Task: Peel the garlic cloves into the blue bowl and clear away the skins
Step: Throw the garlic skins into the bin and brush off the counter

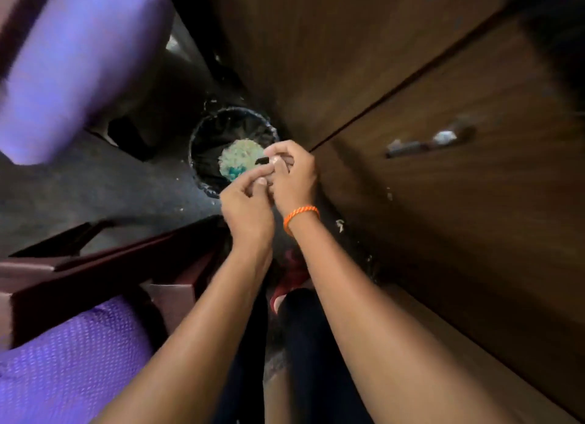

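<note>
Both my hands meet over the right rim of a round bin [202,145] lined with a black bag. My left hand [247,208] has its fingers curled and its thumb pressed against the fingertips of my right hand [292,176], which wears an orange wristband. Pale scraps that look like garlic skins [269,183] are pinched between the fingertips of both hands, though blur hides the detail. A small dark bit [262,160] shows at my right fingertips. Pale waste [240,160] with some blue-green in it lies in the bin. The blue bowl and the cloves are out of view.
A brown wooden cabinet [427,186] with a metal handle [427,141] stands close on the right. A dark red wooden frame [95,274] and purple cushions [69,366] are on the left. White flecks [340,225] dot the dark floor. My foot in a red sandal [291,281] is below my hands.
</note>
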Motion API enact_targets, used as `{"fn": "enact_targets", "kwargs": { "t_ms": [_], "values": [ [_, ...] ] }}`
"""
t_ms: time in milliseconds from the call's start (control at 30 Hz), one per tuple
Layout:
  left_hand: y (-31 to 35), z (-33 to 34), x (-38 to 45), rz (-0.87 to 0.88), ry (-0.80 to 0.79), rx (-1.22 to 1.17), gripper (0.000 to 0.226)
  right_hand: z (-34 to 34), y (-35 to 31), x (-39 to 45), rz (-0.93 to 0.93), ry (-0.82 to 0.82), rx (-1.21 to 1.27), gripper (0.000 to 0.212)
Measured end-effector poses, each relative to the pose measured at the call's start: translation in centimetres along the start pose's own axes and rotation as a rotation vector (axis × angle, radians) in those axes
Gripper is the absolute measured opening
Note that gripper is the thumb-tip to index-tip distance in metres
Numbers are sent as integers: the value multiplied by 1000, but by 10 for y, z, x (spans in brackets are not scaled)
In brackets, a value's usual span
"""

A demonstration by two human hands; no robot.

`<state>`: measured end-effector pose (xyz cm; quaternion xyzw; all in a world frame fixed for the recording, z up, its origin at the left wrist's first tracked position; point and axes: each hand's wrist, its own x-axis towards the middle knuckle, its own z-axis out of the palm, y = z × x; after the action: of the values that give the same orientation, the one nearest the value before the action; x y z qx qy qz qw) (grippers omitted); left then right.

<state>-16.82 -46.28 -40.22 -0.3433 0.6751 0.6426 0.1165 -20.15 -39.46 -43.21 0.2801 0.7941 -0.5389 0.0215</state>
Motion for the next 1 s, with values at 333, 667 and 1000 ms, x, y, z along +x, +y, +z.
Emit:
{"fn": "enact_targets", "kwargs": {
  "t_ms": [333,667,1000],
  "values": [
    [-82,37,154,-311,-4,-94,34,135,122,110,214,-265,56,30],
    [-134,38,247,-522,-91,-302,37,150,158,102,426,-151,264,34],
    [-143,31,261,-215,170,327,51,147,173,124,310,14,-48,30]
  ]
}}
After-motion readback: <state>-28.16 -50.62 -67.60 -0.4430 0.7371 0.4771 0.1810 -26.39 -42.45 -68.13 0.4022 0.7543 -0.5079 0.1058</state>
